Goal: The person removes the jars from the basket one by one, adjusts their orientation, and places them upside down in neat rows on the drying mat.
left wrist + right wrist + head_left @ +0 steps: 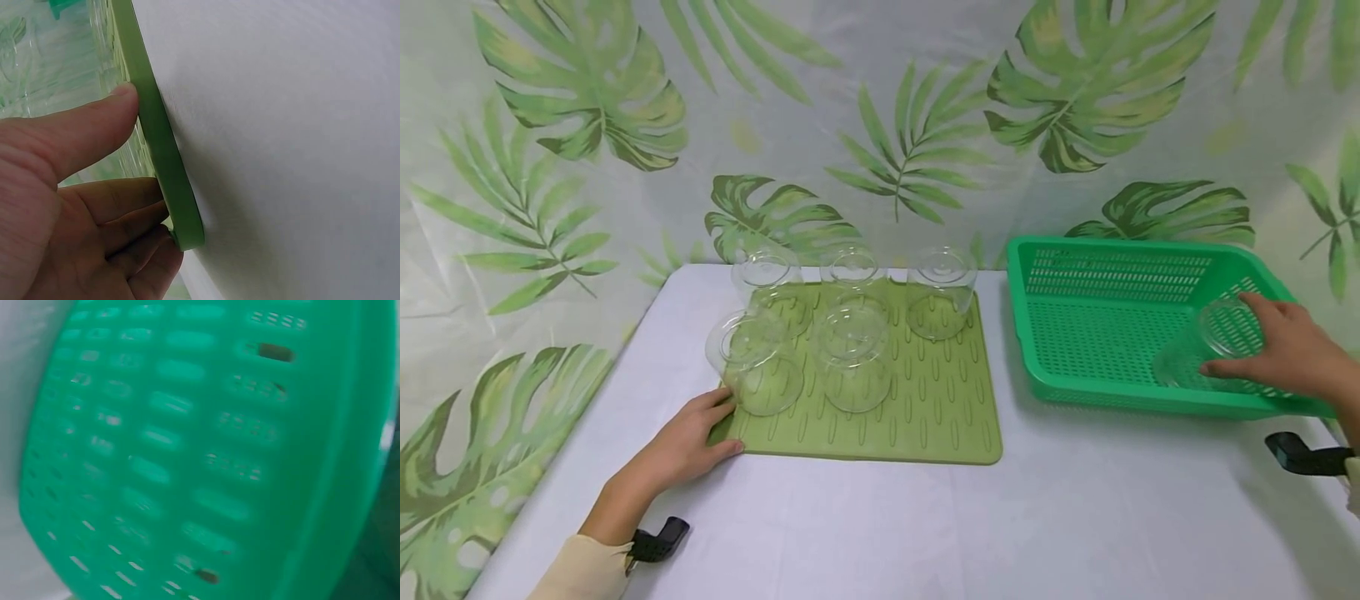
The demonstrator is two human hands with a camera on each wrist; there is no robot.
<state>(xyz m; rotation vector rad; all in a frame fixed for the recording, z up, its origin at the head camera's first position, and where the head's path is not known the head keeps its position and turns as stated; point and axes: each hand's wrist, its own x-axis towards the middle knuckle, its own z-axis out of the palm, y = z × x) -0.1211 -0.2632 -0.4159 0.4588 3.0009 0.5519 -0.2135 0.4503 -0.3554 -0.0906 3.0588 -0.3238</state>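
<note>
Several clear glass cups [853,375] stand on a green ridged drying mat [940,417], two in a front row and the others behind. At the mat's front left corner, my left hand [696,442] touches the edges with its thumb and fingers. The left wrist view shows the thumb tip [127,94] against the front edge of the mat [162,144], the fingers at the corner. My right hand [1292,342] is inside the green basket [1026,333], thumb and fingers around a tilted clear cup [1187,354]. The basket's perforated wall [169,437] hides that hand in the right wrist view.
A white cloth [910,525] covers the table. The basket stands to the right of the mat, near the back edge. Behind the table hangs a leaf-patterned curtain [805,133]. Black wrist mounts [658,542] stick out beside both forearms.
</note>
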